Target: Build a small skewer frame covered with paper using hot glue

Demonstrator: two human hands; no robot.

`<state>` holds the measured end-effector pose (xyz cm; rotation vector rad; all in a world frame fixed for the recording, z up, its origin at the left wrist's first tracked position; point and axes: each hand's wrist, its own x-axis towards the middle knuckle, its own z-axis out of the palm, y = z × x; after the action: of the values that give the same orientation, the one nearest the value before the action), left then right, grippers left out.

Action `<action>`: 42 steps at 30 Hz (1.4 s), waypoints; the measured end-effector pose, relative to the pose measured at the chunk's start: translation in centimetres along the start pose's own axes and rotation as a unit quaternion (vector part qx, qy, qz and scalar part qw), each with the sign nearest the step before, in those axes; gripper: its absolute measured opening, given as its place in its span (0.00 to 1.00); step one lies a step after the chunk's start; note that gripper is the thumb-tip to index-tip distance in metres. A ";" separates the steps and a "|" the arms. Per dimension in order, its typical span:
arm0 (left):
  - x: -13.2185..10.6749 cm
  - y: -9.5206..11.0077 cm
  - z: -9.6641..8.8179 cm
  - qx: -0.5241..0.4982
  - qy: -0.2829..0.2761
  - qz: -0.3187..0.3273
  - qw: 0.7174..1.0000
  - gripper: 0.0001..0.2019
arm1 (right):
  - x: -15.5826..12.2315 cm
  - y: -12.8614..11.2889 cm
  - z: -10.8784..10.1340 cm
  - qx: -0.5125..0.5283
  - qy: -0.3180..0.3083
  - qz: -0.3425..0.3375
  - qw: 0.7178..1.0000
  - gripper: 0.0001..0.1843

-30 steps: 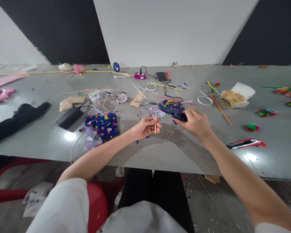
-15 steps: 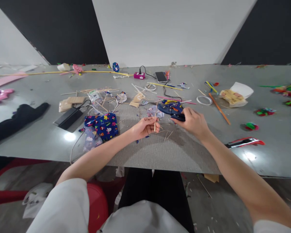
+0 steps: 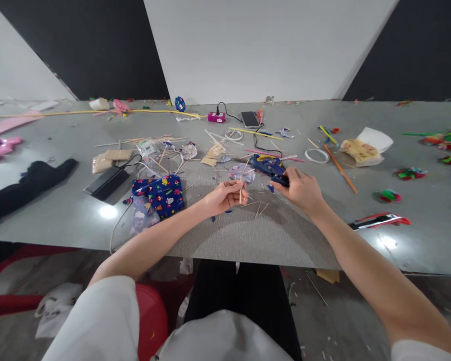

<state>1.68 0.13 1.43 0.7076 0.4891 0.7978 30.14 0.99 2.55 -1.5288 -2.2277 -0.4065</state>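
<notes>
My left hand [image 3: 225, 196] rests on the grey table [image 3: 248, 235], fingers closed on a thin wooden stick [image 3: 241, 192] held upright. My right hand [image 3: 301, 190] is closed on a small dark blue tool [image 3: 280, 181] just right of the stick. Behind the tool lies a piece of dark blue patterned paper [image 3: 266, 164]. A pale patterned paper piece [image 3: 241, 173] lies behind the stick. Loose short sticks [image 3: 261, 209] are scattered between my hands.
A blue patterned fabric pouch [image 3: 158, 193] and a black power bank [image 3: 104, 183] lie to the left. A red utility knife [image 3: 379, 220] lies right. Tape rings [image 3: 317, 155], a phone [image 3: 250, 119], a pink charger [image 3: 216, 117] and more sticks [image 3: 150, 140] sit farther back.
My right hand has drawn the dark tool slightly nearer and off the blue patterned paper, which now lies uncovered behind it. The left hand keeps the stick still.
</notes>
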 end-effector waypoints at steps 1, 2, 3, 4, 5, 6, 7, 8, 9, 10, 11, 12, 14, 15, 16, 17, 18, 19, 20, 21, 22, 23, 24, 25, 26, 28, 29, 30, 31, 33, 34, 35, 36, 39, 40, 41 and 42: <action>0.0 0.0 -0.1 0.003 0.003 0.000 1.000 0.11 | 0.0 0.1 0.0 0.014 0.009 -0.001 1.000 0.39; 0.0 -0.1 -0.1 0.006 0.006 -0.001 1.000 0.11 | 0.0 0.2 0.0 0.028 0.019 -0.002 0.999 0.37; 0.0 -0.1 -0.1 0.008 0.008 -0.001 1.000 0.11 | 0.1 0.3 -0.1 0.039 0.029 -0.003 0.999 0.36; 0.0 -0.1 -0.1 0.010 0.008 0.000 1.000 0.11 | 0.1 0.3 -0.1 0.049 0.039 -0.002 0.998 0.35; 0.0 -0.1 -0.1 0.010 0.006 0.002 1.000 0.11 | 0.2 0.3 -0.2 0.056 0.047 -0.002 0.997 0.35; 0.0 -0.1 -0.1 0.009 0.003 0.005 1.000 0.11 | 0.2 0.3 -0.3 0.061 0.053 -0.003 0.997 0.35; 0.0 -0.1 -0.1 0.009 0.002 0.008 1.000 0.11 | 0.3 0.3 -0.4 0.063 0.056 -0.002 0.996 0.35; -0.1 -0.1 0.0 0.009 0.003 0.009 1.000 0.11 | 0.3 0.3 -0.5 0.063 0.057 0.000 0.996 0.35; -0.1 -0.1 0.0 0.011 0.007 0.010 1.000 0.11 | 0.4 0.2 -0.6 0.063 0.056 0.002 0.996 0.35; -0.1 0.0 0.1 0.013 0.011 0.010 1.000 0.11 | 0.4 0.2 -0.7 0.062 0.055 0.003 0.997 0.35; -0.2 0.0 0.2 0.016 0.014 0.009 1.000 0.12 | 0.4 0.2 -0.7 0.061 0.053 0.004 0.997 0.35; -0.2 0.0 0.2 0.020 0.017 0.009 1.000 0.12 | 0.4 0.1 -0.7 0.061 0.052 0.004 0.997 0.36; -0.2 0.1 0.3 0.024 0.017 0.008 1.000 0.12 | 0.5 0.1 -0.8 0.061 0.051 0.004 0.997 0.37; -0.2 0.1 0.3 0.026 0.017 0.008 0.999 0.12 | 0.5 0.1 -0.8 0.061 0.051 0.005 0.997 0.37; -0.3 0.1 0.3 0.027 0.016 0.009 0.999 0.12 | 0.5 0.1 -0.8 0.060 0.052 0.005 0.997 0.37; -0.3 0.1 0.3 0.027 0.015 0.009 0.999 0.13 | 0.5 0.1 -0.9 0.059 0.053 0.004 0.997 0.38; -0.3 0.0 0.2 0.027 0.012 0.011 0.999 0.13 | 0.5 0.0 -0.9 0.058 0.054 0.003 0.997 0.38; -0.3 0.0 0.2 0.027 0.008 0.013 1.000 0.14 | 0.5 0.0 -0.9 0.057 0.054 0.001 0.997 0.38; -0.3 0.0 0.2 0.027 0.005 0.014 1.000 0.14 | 0.5 -0.1 -1.0 0.056 0.054 0.000 0.997 0.39; -0.3 0.1 0.3 0.027 0.003 0.014 1.000 0.14 | 0.6 -0.1 -1.0 0.056 0.053 -0.001 0.997 0.39; -0.3 0.1 0.3 0.028 0.004 0.013 1.000 0.14 | 0.6 -0.2 -1.0 0.055 0.053 -0.001 0.997 0.39; -0.3 0.1 0.4 0.030 0.007 0.010 0.999 0.14 | 0.6 -0.2 -1.0 0.054 0.052 0.000 0.997 0.39; -0.3 0.1 0.4 0.033 0.011 0.008 0.999 0.14 | 0.6 -0.2 -1.1 0.054 0.052 0.002 0.997 0.39; -0.3 0.2 0.5 0.035 0.016 0.006 0.999 0.14 | 0.6 -0.2 -1.1 0.055 0.052 0.002 0.997 0.39; -0.3 0.2 0.6 0.036 0.020 0.005 0.999 0.14 | 0.6 -0.2 -1.1 0.056 0.054 0.003 0.997 0.39; -0.4 0.2 0.6 0.037 0.021 0.005 0.999 0.13 | 0.6 -0.1 -1.1 0.061 0.058 0.002 0.996 0.39; -0.3 0.2 0.6 0.037 0.021 0.006 0.999 0.13 | 0.6 0.0 -1.1 0.062 0.061 0.002 0.996 0.39; -0.3 0.2 0.6 0.037 0.021 0.006 0.999 0.13 | 0.6 0.0 -1.1 0.063 0.063 0.003 0.996 0.39; -0.3 0.2 0.5 0.038 0.021 0.006 0.999 0.13 | 0.6 0.1 -1.1 0.063 0.063 0.004 0.996 0.39; -0.2 0.1 0.4 0.040 0.017 0.004 0.999 0.13 | 0.6 0.1 -1.1 0.061 0.063 0.005 0.996 0.39; -0.2 0.1 0.3 0.041 0.014 0.003 0.999 0.13 | 0.6 0.0 -1.2 0.060 0.062 0.005 0.996 0.39; -0.2 0.1 0.3 0.042 0.012 0.002 0.999 0.14 | 0.6 -0.1 -1.2 0.059 0.061 0.003 0.996 0.39; -0.2 0.0 0.2 0.043 0.009 0.001 0.999 0.14 | 0.6 -0.2 -1.3 0.058 0.060 0.001 0.997 0.39; -0.2 0.0 0.2 0.046 -0.004 0.006 0.999 0.16 | 0.7 -0.4 -1.4 0.055 0.057 -0.005 0.997 0.39; -0.3 0.0 0.2 0.047 -0.012 0.009 0.999 0.17 | 0.7 -0.5 -1.4 0.055 0.057 -0.004 0.997 0.38; -0.3 0.1 0.2 0.050 -0.021 0.012 0.998 0.18 | 0.7 -0.5 -1.4 0.054 0.056 -0.003 0.997 0.38; -0.4 0.1 0.3 0.054 -0.030 0.014 0.998 0.18 | 0.7 -0.5 -1.4 0.054 0.056 -0.001 0.997 0.38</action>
<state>1.57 -0.23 1.73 0.8374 0.4724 0.7777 29.66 0.70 4.07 -1.4129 -2.1296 -0.3580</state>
